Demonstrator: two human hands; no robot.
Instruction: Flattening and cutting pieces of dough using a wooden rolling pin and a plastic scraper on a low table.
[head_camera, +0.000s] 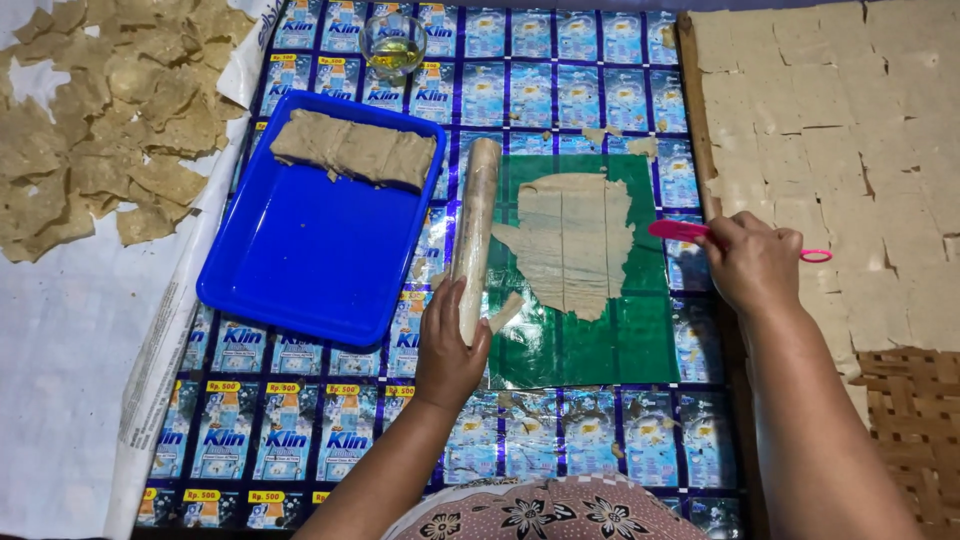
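- Head view, looking straight down on a work mat (560, 80) of blue printed sachet wrappers joined in a grid; its far and near edges are cut off by the frame.
- Right of the mat, a woven tray (910, 410) carries a layer of pale cut dough squares (830, 120), which runs out of the frame at top and right.
- At left, a white sheet (60, 380) bears a heap of loose tan dough scraps (110, 110), partly cropped at the top.
- Blue plastic tray (300, 260) on the mat, with a folded slab of dough (355, 150) along its far side.
- Green sheet (590, 330) at centre, with a thin, ragged-edged rolled dough sheet (570, 240) lying on it; faint lengthwise cut lines are hard to make out.
- Rolling pin (474, 230), pale and dusted, lies between the blue tray and the green sheet; its near end is hidden in my grip.
- My left hand (450, 345) is wrapped around the near end of the rolling pin.
- My right hand (752, 262) is closed on a pink plastic tool (680, 231); its middle is hidden by my fingers, so I cannot tell its kind.
- Small glass of yellowish liquid (393, 45) at the mat's far edge.
- Patterned cloth (560, 515) shows at the bottom edge, cropped.
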